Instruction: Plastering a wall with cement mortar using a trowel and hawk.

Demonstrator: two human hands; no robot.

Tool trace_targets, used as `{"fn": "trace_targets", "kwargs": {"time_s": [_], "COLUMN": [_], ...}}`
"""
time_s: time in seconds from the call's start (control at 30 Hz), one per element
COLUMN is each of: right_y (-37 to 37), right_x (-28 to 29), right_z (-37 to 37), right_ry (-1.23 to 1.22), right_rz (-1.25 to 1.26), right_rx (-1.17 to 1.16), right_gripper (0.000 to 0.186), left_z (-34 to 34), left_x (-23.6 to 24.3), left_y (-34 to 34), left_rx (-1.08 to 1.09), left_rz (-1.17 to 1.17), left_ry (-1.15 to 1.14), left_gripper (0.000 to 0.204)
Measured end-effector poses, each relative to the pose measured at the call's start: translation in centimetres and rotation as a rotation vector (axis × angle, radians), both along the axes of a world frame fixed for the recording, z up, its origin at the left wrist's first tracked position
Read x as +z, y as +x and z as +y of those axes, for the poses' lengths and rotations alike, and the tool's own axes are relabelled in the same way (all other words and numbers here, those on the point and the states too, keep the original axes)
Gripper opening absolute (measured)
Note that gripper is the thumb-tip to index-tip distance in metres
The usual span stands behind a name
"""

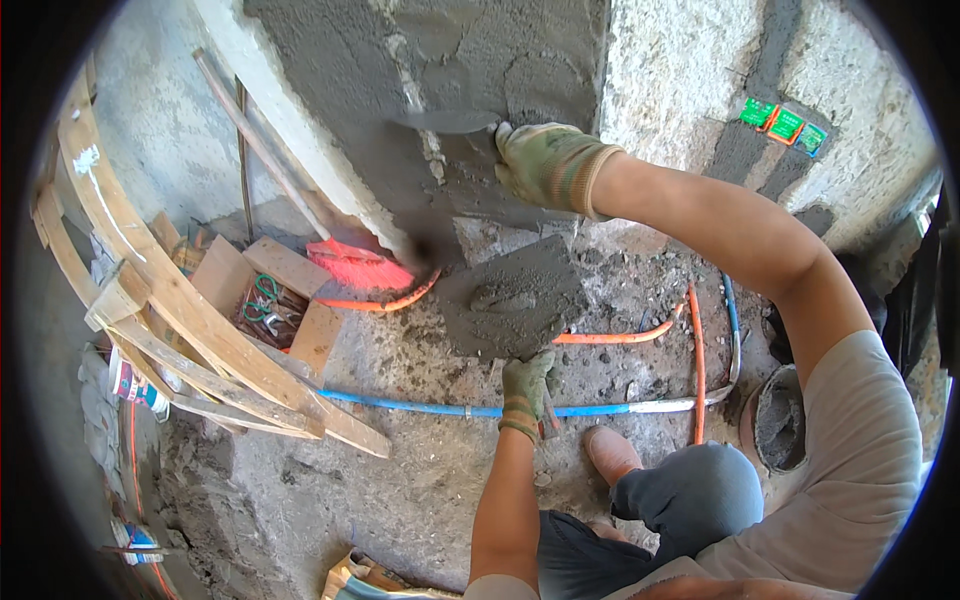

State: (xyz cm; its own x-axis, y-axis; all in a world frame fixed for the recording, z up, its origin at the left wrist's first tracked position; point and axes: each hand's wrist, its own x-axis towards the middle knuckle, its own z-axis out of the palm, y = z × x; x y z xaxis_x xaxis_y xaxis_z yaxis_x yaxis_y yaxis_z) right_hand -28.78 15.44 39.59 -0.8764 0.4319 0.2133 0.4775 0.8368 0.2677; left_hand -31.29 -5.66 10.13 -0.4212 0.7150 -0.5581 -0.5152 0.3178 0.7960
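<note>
My right hand (550, 165), in a green and tan work glove, is closed round a plastering trowel (455, 122). Its blade lies against or very near the wet grey mortar (500, 60) on the wall; I cannot tell which. Lower down, my gloved left hand (527, 388) grips a square mortar board (557, 285) from its near edge, where a bit of handle shows by the fist. A low heap of mortar (503, 298) rests on the board, just below the wall's plastered part.
Blue pipe (400, 401) and orange pipe (698, 370) cross the rubble-strewn floor. A wooden frame (190, 310), a red broom (360, 268) and a cardboard box (312, 335) with tools stand left. Right of my knee is a mortar bucket (778, 425). Green-faced outlet boxes (785, 126) sit in the wall.
</note>
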Motion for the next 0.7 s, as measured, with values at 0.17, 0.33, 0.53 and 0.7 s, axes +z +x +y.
{"fn": "trace_targets", "kwargs": {"time_s": [0.17, 0.33, 0.53, 0.7], "right_y": [-0.9, -1.2, -0.5, 3.2], "right_x": [5.9, 10.6, 12.2, 6.0], "right_z": [-0.6, -2.6, -1.1, 0.1], "right_ry": [-0.069, -0.023, 0.28, -0.068], "right_rz": [-0.273, -0.304, -0.04, 0.225], "right_rx": [-0.097, -0.253, -0.196, -0.018], "right_gripper": [0.035, 0.032, 0.03, 0.027], "left_z": [0.0, -0.7, -0.8, -0.7], "left_x": [-0.3, -1.7, -2.2, -0.2], "left_y": [0.0, -0.7, -1.5, -1.9], "left_rx": [-0.025, 0.013, 0.001, 0.021], "left_rz": [-0.043, -0.03, 0.011, 0.007], "left_ry": [0.006, 0.029, 0.016, -0.019], "left_gripper": [0.017, 0.018, 0.018, 0.017]}}
